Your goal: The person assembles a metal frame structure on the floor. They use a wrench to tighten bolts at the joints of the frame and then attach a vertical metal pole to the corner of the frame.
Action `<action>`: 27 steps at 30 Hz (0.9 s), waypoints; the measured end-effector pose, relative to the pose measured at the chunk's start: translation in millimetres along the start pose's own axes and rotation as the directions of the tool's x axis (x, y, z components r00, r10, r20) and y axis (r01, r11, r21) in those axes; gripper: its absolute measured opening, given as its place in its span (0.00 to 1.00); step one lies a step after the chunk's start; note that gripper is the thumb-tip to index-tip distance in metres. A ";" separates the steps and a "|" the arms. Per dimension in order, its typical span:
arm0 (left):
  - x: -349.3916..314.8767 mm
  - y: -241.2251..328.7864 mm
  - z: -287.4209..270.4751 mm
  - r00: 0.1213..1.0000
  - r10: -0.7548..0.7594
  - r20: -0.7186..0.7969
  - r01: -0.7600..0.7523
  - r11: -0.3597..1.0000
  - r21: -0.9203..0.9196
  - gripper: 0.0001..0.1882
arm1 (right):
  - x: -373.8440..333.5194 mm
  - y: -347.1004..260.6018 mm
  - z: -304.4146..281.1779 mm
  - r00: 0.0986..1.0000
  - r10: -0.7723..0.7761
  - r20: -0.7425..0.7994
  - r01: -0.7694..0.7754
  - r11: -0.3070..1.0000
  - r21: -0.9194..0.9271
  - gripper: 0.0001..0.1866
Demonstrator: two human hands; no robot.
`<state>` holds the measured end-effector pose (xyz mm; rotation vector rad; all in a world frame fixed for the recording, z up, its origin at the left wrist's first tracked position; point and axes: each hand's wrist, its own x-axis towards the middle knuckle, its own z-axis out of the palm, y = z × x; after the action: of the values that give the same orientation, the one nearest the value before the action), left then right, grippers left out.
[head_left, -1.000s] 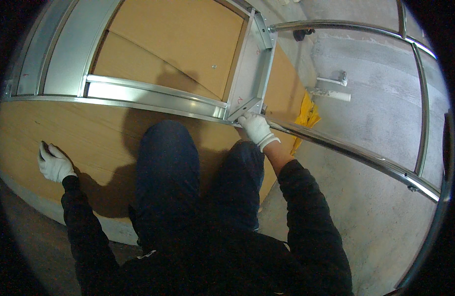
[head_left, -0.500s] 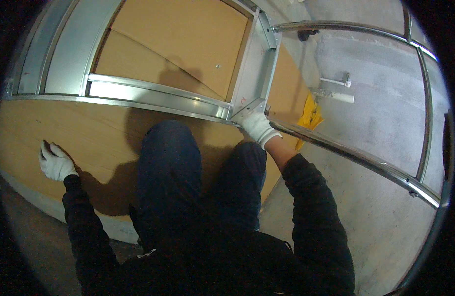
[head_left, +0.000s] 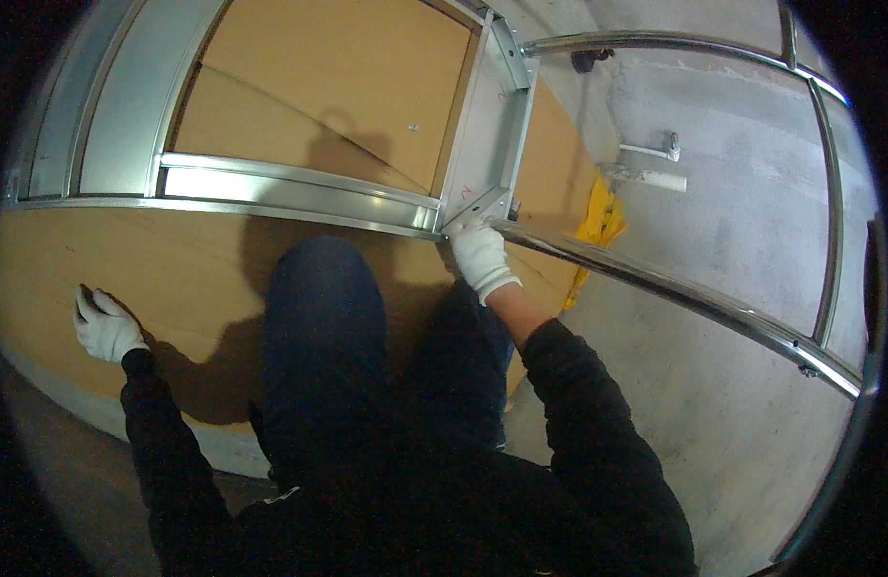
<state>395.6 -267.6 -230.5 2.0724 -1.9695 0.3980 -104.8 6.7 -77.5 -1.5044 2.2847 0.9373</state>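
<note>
My right hand, in a white glove, is at the near right corner of a silvery sheet-metal frame. Its fingers are bent against that corner, next to the end of a shiny round metal rail; their tips are partly hidden. Out to the left, my left hand, gloved in white too, holds nothing. Its fingers are loosely curled and apart, over a brown board. The frame lies flat on brown boarding, and a brown panel shows inside its opening.
My bent knees are close to the frame's near edge. Shiny tubular railing runs along the right, over a grey concrete surface. A yellow sheet and a white roller-shaped thing are beyond the rail.
My right hand has shifted slightly left and toward me, staying at the frame's corner. The left hand has barely moved. The whole view has drifted a little.
</note>
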 end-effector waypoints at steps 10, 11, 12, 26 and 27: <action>2.4 -1.1 -3.7 0.999 -0.008 0.046 0.009 1.000 -0.021 0.20 | 17.9 1.7 -27.4 0.983 0.153 0.101 -0.166 0.977 0.136 0.09; 2.2 -0.3 -4.3 0.998 -0.015 0.055 0.015 1.000 -0.013 0.20 | 20.5 2.2 -33.5 0.967 0.215 0.138 -0.238 0.954 0.181 0.09; 1.3 -1.1 -3.0 0.999 -0.016 0.042 0.017 1.000 -0.005 0.20 | 24.5 7.2 -26.8 0.956 0.266 0.124 -0.289 0.927 0.239 0.10; -0.2 6.9 -6.0 0.993 -0.071 0.093 0.069 0.997 0.025 0.20 | 32.8 26.5 9.0 0.757 0.640 0.130 -0.593 0.590 0.548 0.19; 2.2 6.1 -6.0 0.996 -0.038 0.083 0.041 0.999 -0.027 0.20 | 28.1 30.3 11.0 0.794 0.600 0.098 -0.533 0.608 0.588 0.16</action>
<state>389.5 -267.8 -224.1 2.1385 -1.9640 0.2795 -145.5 1.1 -89.3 -0.5614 2.8277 0.1646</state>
